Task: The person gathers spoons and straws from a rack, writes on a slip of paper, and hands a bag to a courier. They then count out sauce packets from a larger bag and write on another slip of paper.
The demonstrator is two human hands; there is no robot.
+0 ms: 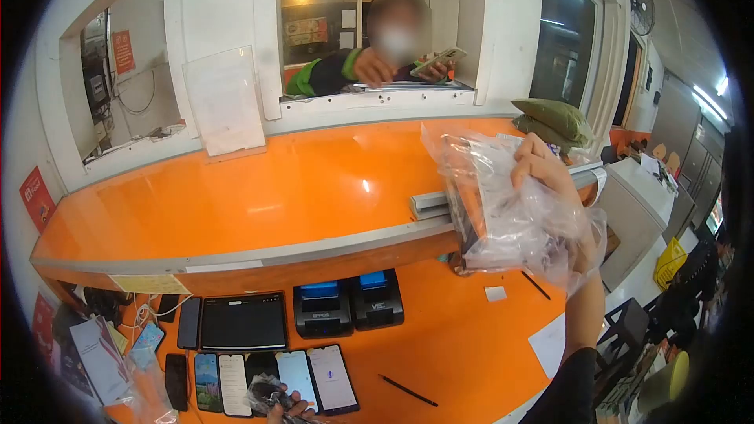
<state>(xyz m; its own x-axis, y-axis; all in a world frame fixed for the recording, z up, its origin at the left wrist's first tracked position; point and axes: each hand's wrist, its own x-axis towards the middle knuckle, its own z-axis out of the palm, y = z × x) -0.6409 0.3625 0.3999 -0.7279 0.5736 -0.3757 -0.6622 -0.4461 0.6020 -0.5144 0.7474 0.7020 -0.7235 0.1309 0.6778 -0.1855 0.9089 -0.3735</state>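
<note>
My right hand [543,169] is raised over the right end of the orange counter, its fingers closed on a clear plastic bag [499,224]. The bag hangs loose and crumpled, and part of it drapes over my wrist. At the bottom edge, my left hand [289,407] is partly cut off. It grips a dark, crumpled bundle that looks like plastic [265,394]. Right beside it lie a phone with a light blue screen [294,377] and a phone with a white screen [334,377].
Two black receipt printers [322,310] and a black tablet [243,322] stand under the raised orange ledge [236,188]. A black pencil [408,390] lies on the lower desk. Behind the window opening, a person holds a phone [438,61]. A green pillow-like packet [554,120] sits at the ledge's right end.
</note>
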